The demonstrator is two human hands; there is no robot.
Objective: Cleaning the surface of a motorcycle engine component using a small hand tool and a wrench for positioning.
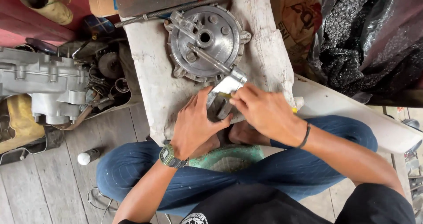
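Left hand (194,122) and right hand (264,111), fingers closed, both gripping a metal bracket (225,91) just below the round clutch housing (205,41), on a whitish block (154,74).

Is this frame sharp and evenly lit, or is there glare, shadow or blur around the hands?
Head view: soft daylight, mostly sharp; mild sheen on the round metal plate, no blown glare. The left hand and right hand are crisp on the small metal part, which casts a dark shadow below. The black plastic at top right is dim.
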